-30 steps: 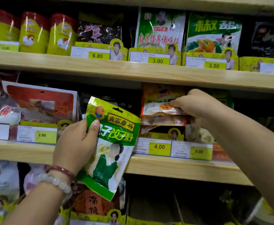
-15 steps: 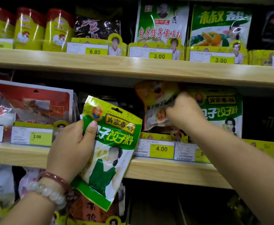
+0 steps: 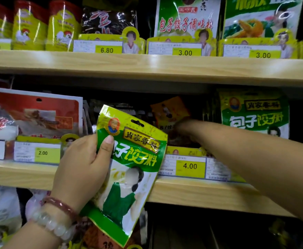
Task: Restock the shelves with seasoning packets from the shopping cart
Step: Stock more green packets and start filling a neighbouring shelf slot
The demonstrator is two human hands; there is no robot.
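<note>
The left hand [image 3: 83, 169] is gripping a green seasoning packet [image 3: 127, 169] by its left edge, thumb pressing across the glossy front, and is holding it tilted in front of the middle shelf [image 3: 192, 191]. The packet is a flat, shiny foil pouch with a yellow-green top band, a hang slot, white lettering and a figure in a green dress; its lower corner is covering goods on the shelf below. Two bead bracelets [image 3: 55, 218], one dark red and one pale, are circling that wrist. The right hand [image 3: 184, 127] is reaching deep into the dark back of the middle shelf, touching an orange packet [image 3: 168, 112]; its fingers are sitting in shadow, so I cannot tell whether they are gripping or lying loose. A matching green packet [image 3: 254, 112] is standing upright just right of that arm. Yellow price tags [image 3: 190, 166] are lining the pale wooden shelf edges. Red-and-white pouches [image 3: 36, 112] are standing at left, and yellow cans [image 3: 30, 26], cut off at the top, are filling the upper shelf [image 3: 147, 67].
</note>
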